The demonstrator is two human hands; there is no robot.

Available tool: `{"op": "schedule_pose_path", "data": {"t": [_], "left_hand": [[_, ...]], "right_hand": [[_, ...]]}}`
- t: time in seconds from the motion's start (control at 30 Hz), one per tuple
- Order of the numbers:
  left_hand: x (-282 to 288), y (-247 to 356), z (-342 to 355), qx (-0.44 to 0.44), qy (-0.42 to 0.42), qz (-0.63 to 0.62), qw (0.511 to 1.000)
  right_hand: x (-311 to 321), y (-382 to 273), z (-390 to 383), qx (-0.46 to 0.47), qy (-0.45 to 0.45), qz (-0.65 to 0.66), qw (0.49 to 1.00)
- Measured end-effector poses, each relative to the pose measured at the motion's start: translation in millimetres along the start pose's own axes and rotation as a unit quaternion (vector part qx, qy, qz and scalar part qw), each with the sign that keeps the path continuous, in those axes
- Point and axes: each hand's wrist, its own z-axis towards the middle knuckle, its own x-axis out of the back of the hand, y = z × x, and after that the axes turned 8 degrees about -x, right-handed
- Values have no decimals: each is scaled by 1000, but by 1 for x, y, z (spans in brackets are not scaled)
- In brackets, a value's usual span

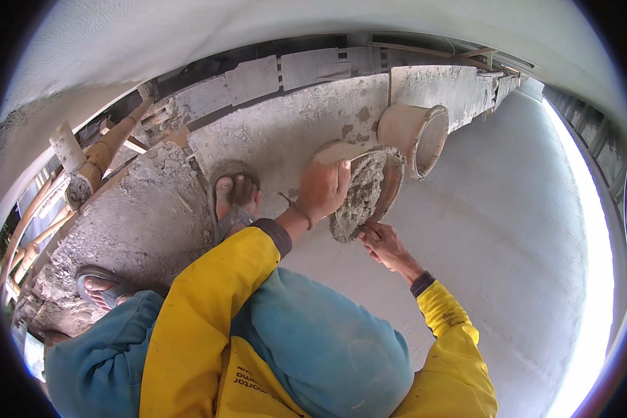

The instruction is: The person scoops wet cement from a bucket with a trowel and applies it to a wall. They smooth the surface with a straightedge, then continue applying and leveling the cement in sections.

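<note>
Two yellow sleeves (202,327) with dark cuffs fill the nearest part of this downward view, one on each side of a bent knee in dusty blue trousers (327,341). To the left of the sleeves, the person's bare feet wear dark sandals (119,287), planted apart on a rough ledge (153,209) crusted with dried grey material.

Just beyond the knee, near the centre, is a mortar bucket (395,179), its mouth turned toward the viewer and partly filled with lumpy, wet grey mortar (362,189). The left hand (324,189), a thin cord around its wrist, grips the rim on the bucket's left side. The right hand (386,247) is at the lower edge of the mouth with its fingers curled in; whether it holds the rim or a tool cannot be told.

Just behind is a second bucket (399,131), stained and pale, its mouth facing right. A smooth grey expanse (501,230) spreads to the right, ending at a bright white strip. Farther off, bamboo poles (113,141) lean at the left, and a pale curved surface (188,35) arches across the top.
</note>
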Motion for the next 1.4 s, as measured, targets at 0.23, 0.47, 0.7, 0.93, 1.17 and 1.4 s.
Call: {"op": "schedule_pose_path", "data": {"t": [0.23, 0.47, 0.7, 0.93, 1.17, 1.4], "left_hand": [[7, 6, 5, 31, -70, 12, 997], [5, 2, 7, -7, -41, 24, 999], [1, 4, 4, 6, -42, 10, 999], [0, -1, 8, -8, 1, 24, 1000], [-6, -5, 1, -37, -4, 24, 999], [-4, 0, 3, -14, 32, 30, 999]], "right_hand": [[20, 0, -32, -89, -195, 367, 905], [91, -31, -96, 14, 209, -240, 948], [19, -58, -18, 117, 432, -608, 656], [24, -44, -82, 109, 317, -654, 678], [97, -63, -70, 29, 441, -628, 640], [20, -70, 24, 181, 421, -569, 683]]}}
